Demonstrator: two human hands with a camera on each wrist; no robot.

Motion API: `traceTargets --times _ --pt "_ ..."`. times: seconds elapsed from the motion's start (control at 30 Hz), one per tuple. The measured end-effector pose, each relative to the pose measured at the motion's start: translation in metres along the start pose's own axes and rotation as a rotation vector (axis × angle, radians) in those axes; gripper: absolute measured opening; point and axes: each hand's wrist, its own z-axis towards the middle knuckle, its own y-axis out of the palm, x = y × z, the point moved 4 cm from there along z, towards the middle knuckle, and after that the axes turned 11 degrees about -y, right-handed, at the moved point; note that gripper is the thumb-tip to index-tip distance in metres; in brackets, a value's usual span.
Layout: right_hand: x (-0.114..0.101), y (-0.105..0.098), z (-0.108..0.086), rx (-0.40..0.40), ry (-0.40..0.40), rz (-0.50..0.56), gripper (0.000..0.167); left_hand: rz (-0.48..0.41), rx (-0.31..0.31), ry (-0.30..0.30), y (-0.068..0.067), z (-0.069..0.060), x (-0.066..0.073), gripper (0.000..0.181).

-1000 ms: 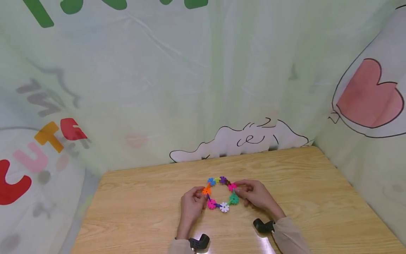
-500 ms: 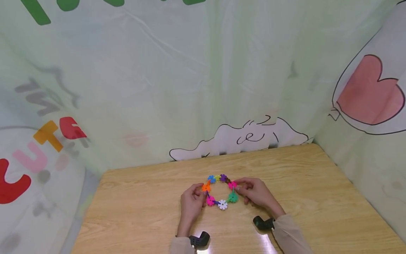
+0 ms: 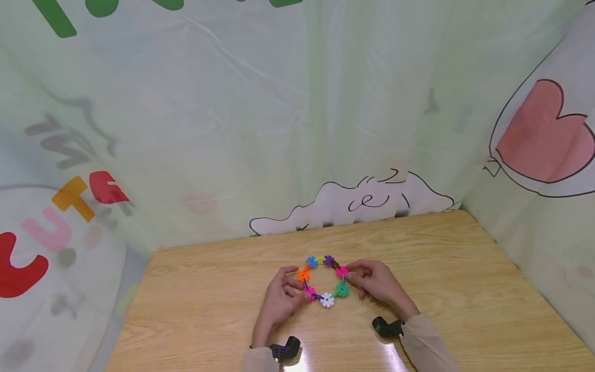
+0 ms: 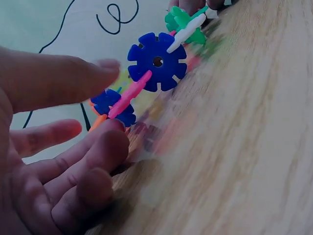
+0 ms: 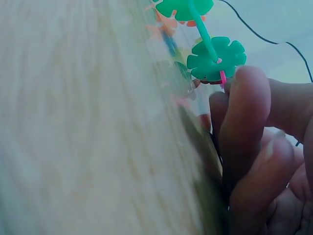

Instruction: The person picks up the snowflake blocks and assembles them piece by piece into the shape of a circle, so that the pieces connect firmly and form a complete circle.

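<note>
A closed ring of slotted plastic snowflake discs, with a white disc [image 3: 327, 300] at its near side, is on the wooden table. My right hand [image 3: 378, 283] pinches a pink disc [image 3: 342, 272] on its right side, next to a green disc [image 5: 216, 58] that shows in the right wrist view. At the left side, my left hand [image 3: 281, 299] has its fingers spread around an orange disc [image 3: 303, 275] and the near pink disc [image 4: 130, 95]. In the left wrist view the thumb stands apart from the fingers, beside a blue disc [image 4: 157, 62].
The wooden table [image 3: 200, 299] extends around both hands. Behind it hangs a pale printed curtain [image 3: 232, 129], its lower edge meeting the table's far side. A black wrist camera [image 3: 286, 348] is strapped to the left wrist, another black camera [image 3: 387, 327] to the right.
My left hand has loosened from the orange disc, and its thumb has moved nearer me to the pink disc. My right hand keeps its pinch. The ring has barely shifted.
</note>
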Motion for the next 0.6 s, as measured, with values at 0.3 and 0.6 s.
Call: traceTargets --times 0.3,0.6 --pt "0.0000 0.0016 0.0018 0.004 0.019 0.122 0.045 0.097 -0.033 0.015 0.0042 -0.0057 0.0056 0.065" --pt "-0.0028 0.0078 0.0018 -0.063 -0.036 0.136 0.050 0.028 -0.011 -0.011 0.0039 -0.0100 0.0045 0.044"
